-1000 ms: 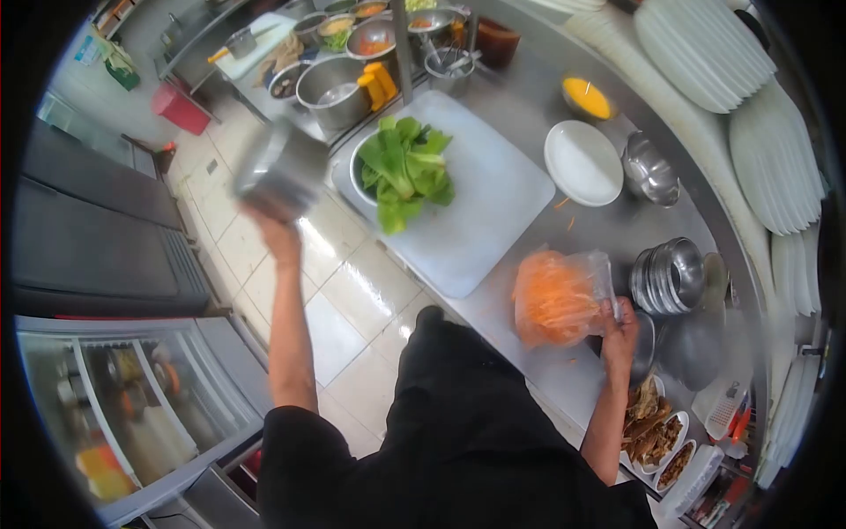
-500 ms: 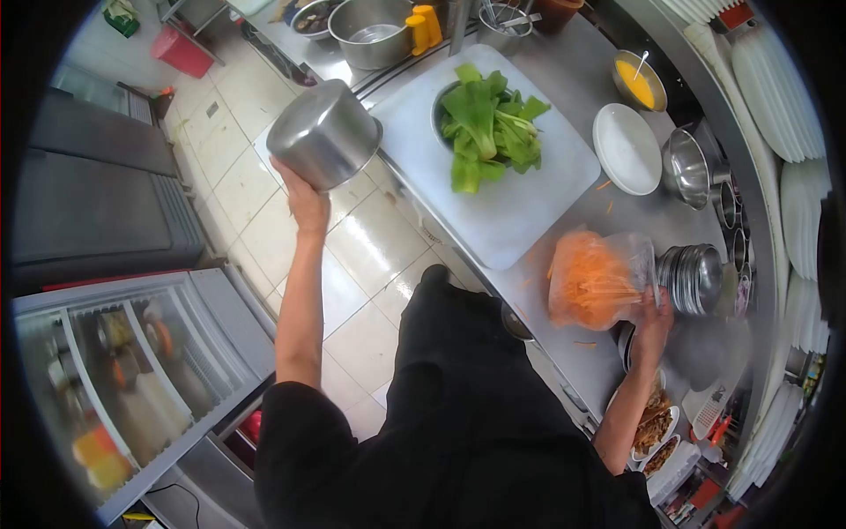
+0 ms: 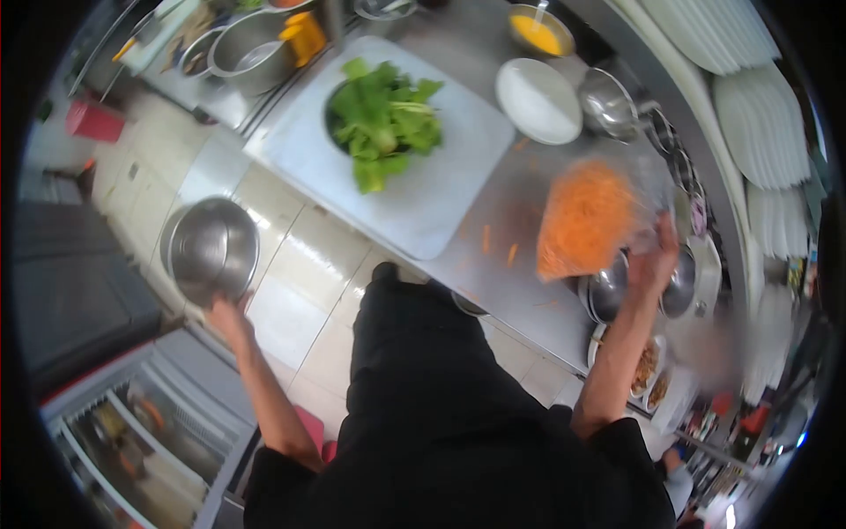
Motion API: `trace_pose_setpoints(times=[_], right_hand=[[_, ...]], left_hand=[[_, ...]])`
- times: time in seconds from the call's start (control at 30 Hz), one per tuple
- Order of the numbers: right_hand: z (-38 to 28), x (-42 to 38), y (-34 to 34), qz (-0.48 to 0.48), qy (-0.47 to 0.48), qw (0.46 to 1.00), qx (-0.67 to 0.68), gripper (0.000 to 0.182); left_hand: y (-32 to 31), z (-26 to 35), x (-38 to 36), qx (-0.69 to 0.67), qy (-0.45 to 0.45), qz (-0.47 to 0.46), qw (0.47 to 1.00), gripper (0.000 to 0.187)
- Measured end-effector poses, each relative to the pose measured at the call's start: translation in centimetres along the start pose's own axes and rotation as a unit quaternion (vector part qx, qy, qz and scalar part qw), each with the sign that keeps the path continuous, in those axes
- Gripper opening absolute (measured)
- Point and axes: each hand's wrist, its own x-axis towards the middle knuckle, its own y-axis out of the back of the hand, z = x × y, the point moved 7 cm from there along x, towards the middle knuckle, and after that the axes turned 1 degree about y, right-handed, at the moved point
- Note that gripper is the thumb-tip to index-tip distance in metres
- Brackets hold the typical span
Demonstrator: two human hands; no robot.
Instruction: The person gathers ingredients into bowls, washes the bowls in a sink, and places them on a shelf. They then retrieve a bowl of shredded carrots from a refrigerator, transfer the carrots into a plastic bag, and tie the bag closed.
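Observation:
Off the counter, over the tiled floor, my left hand [image 3: 231, 319] grips the near edge of a metal pot [image 3: 211, 251]. The pot is tilted so its inside faces me, and no food shows in it. On the other side, my right hand [image 3: 654, 260] is closed around the gathered end of a clear plastic bag of shredded carrot [image 3: 586, 220]. The bag hangs at the counter's right part. Leafy greens [image 3: 383, 123] sit in a bowl on a white cutting board [image 3: 432, 212], between my hands. Loose carrot shreds [image 3: 512, 255] lie on the metal counter.
A white plate [image 3: 539, 101], a bowl of yellow liquid [image 3: 542, 33] and metal bowls [image 3: 608, 104] stand along the back of the counter. Stacked plates [image 3: 762, 132] fill the shelf at right. A glass-topped fridge [image 3: 145, 432] is at lower left.
The pot has moved left and down and turned, showing its inside rather than its outer side. The carrot bag looks lifted, held by my right hand. The whole view has shifted.

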Motion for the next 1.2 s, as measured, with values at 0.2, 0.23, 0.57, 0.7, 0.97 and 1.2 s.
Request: trace_pose_setpoints(times=[0.2,0.23,0.57,0.7,0.97,1.2], right_hand=[[0.6,2.7,-1.8,0.053,0.056,0.996,0.038,0.017],[0.3,3.1,-2.3,0.045,0.061,0.997,0.021,0.017],[3.7,7.5,3.9,0.129,0.054,0.986,-0.092,0.019],[6.4,5.5,4.0,0.145,-0.001,0.97,-0.193,0.022],[4.8,3.5,2.4,0.109,0.084,0.943,-0.303,0.019],[5.3,2.4,2.9,0.111,0.048,0.949,-0.291,0.017]], left_hand=[[1.1,0.1,-3.5,0.054,0.017,-0.084,0.995,0.02],[0.6,1.0,-4.2,0.053,0.014,-0.091,0.994,0.02],[-11.3,8.5,-12.6,0.212,0.01,-0.3,0.93,0.027],[-12.8,9.9,-12.8,0.206,0.024,-0.328,0.922,0.033],[-13.9,10.8,-2.9,0.204,-0.018,-0.221,0.954,0.03],[-16.4,9.6,3.3,0.164,0.016,-0.196,0.967,0.028]])
